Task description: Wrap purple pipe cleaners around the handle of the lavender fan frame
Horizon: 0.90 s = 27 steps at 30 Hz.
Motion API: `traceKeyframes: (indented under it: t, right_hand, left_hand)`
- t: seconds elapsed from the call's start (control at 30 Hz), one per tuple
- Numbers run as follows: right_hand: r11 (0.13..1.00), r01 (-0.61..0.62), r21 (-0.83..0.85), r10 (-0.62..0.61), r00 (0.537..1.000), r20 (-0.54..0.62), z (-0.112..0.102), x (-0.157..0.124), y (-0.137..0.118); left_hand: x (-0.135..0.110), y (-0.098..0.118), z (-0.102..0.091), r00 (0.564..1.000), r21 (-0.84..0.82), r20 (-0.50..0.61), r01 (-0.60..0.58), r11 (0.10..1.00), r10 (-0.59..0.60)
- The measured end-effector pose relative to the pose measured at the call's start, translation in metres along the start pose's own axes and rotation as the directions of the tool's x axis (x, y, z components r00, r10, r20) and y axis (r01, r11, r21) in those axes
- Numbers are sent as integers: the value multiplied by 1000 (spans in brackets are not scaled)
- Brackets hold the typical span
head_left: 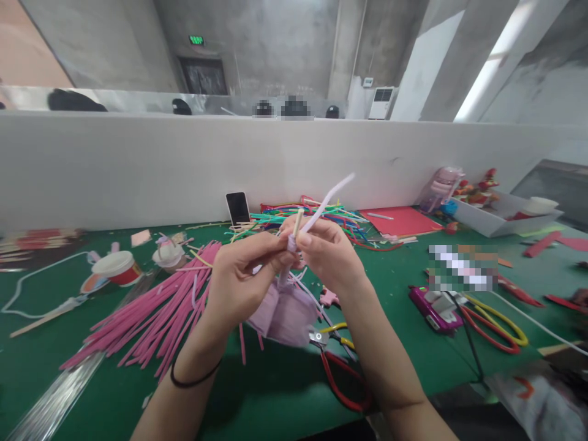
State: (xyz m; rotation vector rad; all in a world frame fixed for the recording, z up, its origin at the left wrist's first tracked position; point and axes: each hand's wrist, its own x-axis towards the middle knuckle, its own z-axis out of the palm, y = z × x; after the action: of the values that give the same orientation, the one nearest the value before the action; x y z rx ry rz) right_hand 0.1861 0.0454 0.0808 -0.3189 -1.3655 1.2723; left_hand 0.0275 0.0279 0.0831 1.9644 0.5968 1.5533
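My left hand [245,275] pinches a thin pale stick [298,219] whose tip pokes up between my fingers. My right hand [333,254] is closed close beside it, thumb and fingers on a lilac pipe cleaner [333,195]. The pipe cleaner's loose end points up and to the right, and a lilac wrap surrounds the stick where both hands meet. Below them a light purple sheet-like piece [291,315] hangs or lies; my fingers hide how it joins the stick. Pliers [328,337] with red and yellow handles near them lie under my right wrist.
Pink pipe cleaners [156,306] fan out on the left, near a paper cup [117,267]. A phone [237,208] leans on the white partition [138,171]. Several coloured pipe cleaners [271,214] lie behind my hands. Rightward are red paper [399,220], a white tray [496,220] and a purple power strip [434,312].
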Motion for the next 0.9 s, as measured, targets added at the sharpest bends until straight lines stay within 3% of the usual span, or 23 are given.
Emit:
traceKeyframes:
  t: [0.13, 0.23, 0.33, 0.43, 0.67, 0.9]
  right_hand:
    - [999, 48, 20, -45, 994, -98, 6, -1, 0]
    - [994, 105, -31, -109, 975, -196, 11, -2, 2]
    - [987, 122, -101, -142, 964, -226, 12, -4, 3]
    - [986, 101, -132, -127, 969, -213, 11, -5, 4]
    - [989, 132, -68, -140, 981, -137, 11, -5, 1]
    - [983, 106, -149, -128, 980, -152, 11, -7, -4]
  left_hand:
    - [0, -1, 5, 1000, 8, -4, 25, 1000, -25]
    - [-3, -1, 13, 994, 63, -110, 23, 998, -16]
    - [-6, 1, 18, 977, 120, -213, 8, 993, 18]
    - [-9, 7, 18, 970, 111, -244, 35, 993, -7]
    - [-6, 8, 6, 998, -51, -37, 49, 998, -51]
    - [0, 6, -3, 983, -118, 150, 120, 986, -102]
